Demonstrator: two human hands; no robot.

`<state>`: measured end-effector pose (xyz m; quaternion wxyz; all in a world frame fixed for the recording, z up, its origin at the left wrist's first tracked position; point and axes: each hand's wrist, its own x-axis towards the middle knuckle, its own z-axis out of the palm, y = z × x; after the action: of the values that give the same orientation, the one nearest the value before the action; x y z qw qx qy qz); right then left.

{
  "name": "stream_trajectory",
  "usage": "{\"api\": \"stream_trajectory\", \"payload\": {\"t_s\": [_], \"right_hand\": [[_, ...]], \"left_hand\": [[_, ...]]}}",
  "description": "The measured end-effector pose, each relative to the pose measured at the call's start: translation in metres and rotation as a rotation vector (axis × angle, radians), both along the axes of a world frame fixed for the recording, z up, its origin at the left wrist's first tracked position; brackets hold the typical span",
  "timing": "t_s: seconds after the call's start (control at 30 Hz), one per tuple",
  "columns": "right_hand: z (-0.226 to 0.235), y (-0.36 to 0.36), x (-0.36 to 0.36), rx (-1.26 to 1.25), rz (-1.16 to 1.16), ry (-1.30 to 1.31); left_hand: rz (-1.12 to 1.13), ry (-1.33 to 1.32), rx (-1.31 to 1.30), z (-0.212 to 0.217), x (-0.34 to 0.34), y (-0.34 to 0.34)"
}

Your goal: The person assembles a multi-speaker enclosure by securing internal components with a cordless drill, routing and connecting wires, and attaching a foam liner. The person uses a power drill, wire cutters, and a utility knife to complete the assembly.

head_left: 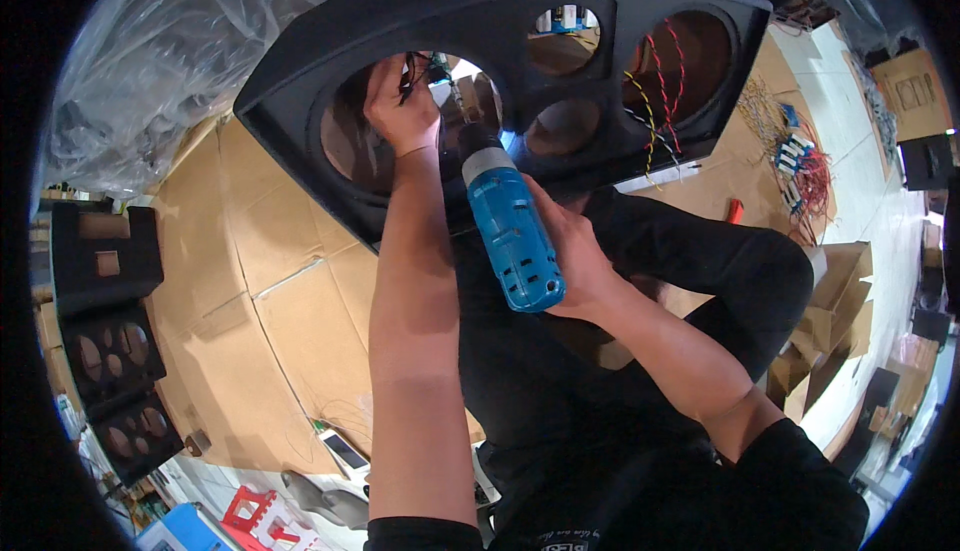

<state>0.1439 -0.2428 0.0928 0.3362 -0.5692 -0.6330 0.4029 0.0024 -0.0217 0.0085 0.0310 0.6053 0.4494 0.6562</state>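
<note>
A flattened cardboard sheet (225,351) covers much of the floor through the left and middle of the frame. Above it, a black speaker cabinet (611,81) spans the upper centre, tilted, its front pierced by two large round cutouts with two smaller openings between them. Clear plastic sheeting (170,61) lies crumpled at the upper left, and more black cabinets (105,291) with similar holes line the left edge. An open cardboard box (840,296) stands at the right, and a red-and-white stool (260,521) at the lower left. At the centre is a blue cordless drill (515,236), pointing up into the cabinet's left large cutout; the right hand (572,251) is closed around its grip. The left hand (402,111) is inside that same cutout, fingers curled and partly closed beside a small dark-and-green part (438,67); whether it grips this cannot be told. Red and yellow wires (650,116) hang from the right large cutout, and a tangle of wires with connectors (800,166) lies further right. A smartphone (345,451) rests near the lower left. Smallest is the slim drill bit (459,99), its tip close to the green part.
</note>
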Motion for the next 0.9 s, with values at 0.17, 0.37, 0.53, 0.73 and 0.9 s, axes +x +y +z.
{"api": "stream_trajectory", "payload": {"t_s": [0.17, 0.37, 0.53, 0.73, 0.9], "right_hand": [[-0.001, 0.000, -0.002, -0.001, -0.008, -0.078], [-0.004, 0.004, -0.001, 0.078, -0.010, -0.056], [-0.002, 0.004, -0.003, 0.073, -0.025, -0.023], [-0.001, 0.008, -0.003, 0.079, -0.022, -0.082], [-0.003, 0.008, -0.002, 0.056, -0.032, -0.036]], "left_hand": [[0.040, 0.050, 0.081, -0.006, -0.001, 0.006], [-0.024, 0.011, 0.081, -0.004, 0.002, 0.012], [-0.003, 0.017, 0.027, -0.003, 0.002, 0.011], [-0.006, -0.002, 0.072, -0.005, 0.004, 0.015], [-0.015, 0.004, 0.037, -0.008, 0.003, 0.015]]}}
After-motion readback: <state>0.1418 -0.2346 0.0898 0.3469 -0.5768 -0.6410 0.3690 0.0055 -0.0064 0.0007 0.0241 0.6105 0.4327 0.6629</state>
